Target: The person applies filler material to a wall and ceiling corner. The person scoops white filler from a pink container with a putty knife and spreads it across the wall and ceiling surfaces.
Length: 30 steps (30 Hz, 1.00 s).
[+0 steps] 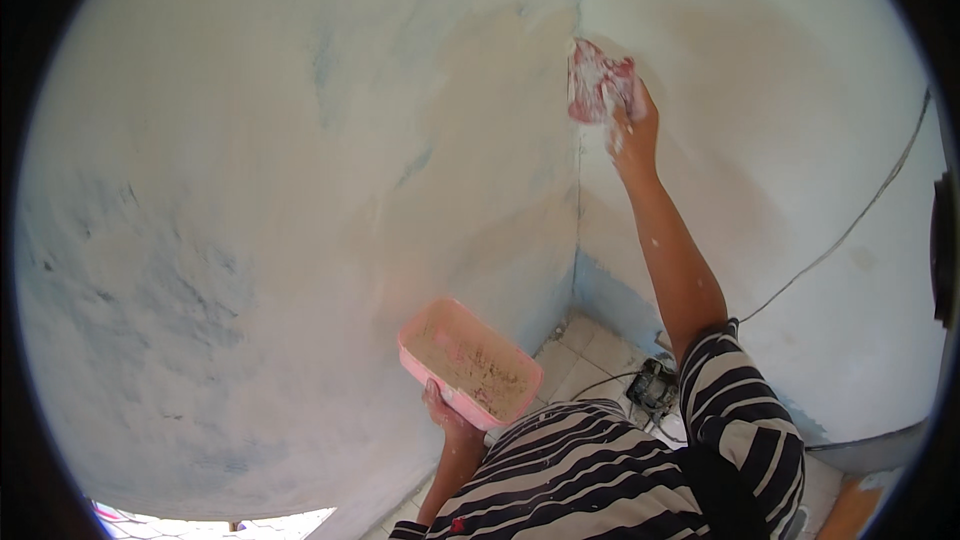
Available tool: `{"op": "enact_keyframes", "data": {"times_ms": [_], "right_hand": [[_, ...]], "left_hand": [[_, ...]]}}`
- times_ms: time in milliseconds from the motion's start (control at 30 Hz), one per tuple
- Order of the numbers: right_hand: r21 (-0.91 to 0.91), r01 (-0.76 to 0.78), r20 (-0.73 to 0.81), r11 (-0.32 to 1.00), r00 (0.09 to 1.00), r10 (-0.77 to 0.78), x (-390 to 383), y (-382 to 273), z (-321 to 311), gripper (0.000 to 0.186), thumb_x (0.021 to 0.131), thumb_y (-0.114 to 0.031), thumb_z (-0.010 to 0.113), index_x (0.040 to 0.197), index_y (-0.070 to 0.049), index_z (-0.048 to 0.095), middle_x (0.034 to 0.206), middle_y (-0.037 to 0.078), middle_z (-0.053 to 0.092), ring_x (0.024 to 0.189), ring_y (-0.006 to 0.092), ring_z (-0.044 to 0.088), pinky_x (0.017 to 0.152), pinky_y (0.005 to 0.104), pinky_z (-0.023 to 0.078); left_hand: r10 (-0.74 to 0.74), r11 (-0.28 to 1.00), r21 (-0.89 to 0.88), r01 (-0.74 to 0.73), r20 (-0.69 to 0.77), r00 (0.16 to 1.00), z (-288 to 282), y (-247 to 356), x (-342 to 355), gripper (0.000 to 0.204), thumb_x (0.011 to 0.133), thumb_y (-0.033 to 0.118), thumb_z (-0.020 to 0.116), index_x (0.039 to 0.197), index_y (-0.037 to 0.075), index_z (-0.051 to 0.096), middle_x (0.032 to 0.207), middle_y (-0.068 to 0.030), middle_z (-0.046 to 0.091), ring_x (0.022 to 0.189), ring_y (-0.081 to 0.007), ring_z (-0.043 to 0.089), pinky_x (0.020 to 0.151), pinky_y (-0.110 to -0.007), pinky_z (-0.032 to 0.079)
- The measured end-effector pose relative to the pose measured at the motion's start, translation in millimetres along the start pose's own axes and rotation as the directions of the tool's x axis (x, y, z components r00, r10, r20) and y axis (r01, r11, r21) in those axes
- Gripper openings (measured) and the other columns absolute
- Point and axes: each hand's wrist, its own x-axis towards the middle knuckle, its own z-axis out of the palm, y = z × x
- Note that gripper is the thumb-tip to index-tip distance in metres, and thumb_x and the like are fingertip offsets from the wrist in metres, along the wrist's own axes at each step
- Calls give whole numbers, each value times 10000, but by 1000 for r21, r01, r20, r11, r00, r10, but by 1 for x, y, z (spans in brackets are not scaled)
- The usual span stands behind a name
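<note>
hands (634,130): 2 | pink tray (468,363): 1 | pink scraper (596,82): 1 | cable (850,225): 1

A room under renovation is shown. Two walls (250,190) meeting at an inside corner (577,170) are coated with patchy white filler, through which old blue paint and bare plaster are seen. A tiled floor (590,355) is laid below, and a loose cable (850,230) is run across the right wall.

A pink tub (468,363), a pinkish-red scraper (597,80) smeared white, black-and-white striped sleeves (740,420), and whitish, blue-streaked walls (250,190).
</note>
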Motion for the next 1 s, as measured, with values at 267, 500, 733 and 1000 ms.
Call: {"op": "enact_keyframes", "data": {"times_ms": [267, 500, 733, 1000], "right_hand": [[-490, 237, -8, 839, 961, -276, 76, 44, 45, 482, 789, 16, 503, 1254, -92, 572, 766, 212, 607, 574, 338, 565, 577, 350, 453], [-519, 599, 252, 610, 789, -560, 73, 27, 40, 527, 789, 86, 446, 1281, -69, 558, 651, 131, 466, 569, 156, 449, 581, 277, 429], [-362, 35, 85, 932, 996, -5, 72, 20, 30, 522, 748, 84, 492, 1245, -49, 581, 748, 160, 589, 586, 266, 540, 562, 351, 446], [-427, 373, 54, 824, 920, -388, 28, 26, 36, 363, 888, 48, 464, 1232, -4, 566, 924, 91, 627, 556, 85, 481, 530, 231, 428]], "left_hand": [[74, 994, 92, -64, -118, 990, -3, -1, -5, 545, 901, 420, 474, 1299, 53, 417, 1228, -115, 519, 1114, -290, 528, 946, -442, 443], [65, 981, 194, -27, -190, 980, 16, 7, -7, 553, 891, 433, 472, 1290, 53, 426, 1214, -113, 526, 1118, -281, 523, 947, -433, 440], [-14, 996, 86, 23, -109, 994, 13, 1, -7, 584, 888, 440, 479, 1314, 46, 412, 1242, -122, 523, 1117, -293, 531, 950, -440, 443], [28, 989, 146, -10, -124, 992, 7, 7, -10, 605, 885, 441, 491, 1321, 32, 399, 1232, -134, 524, 1114, -311, 535, 945, -457, 449]]}}
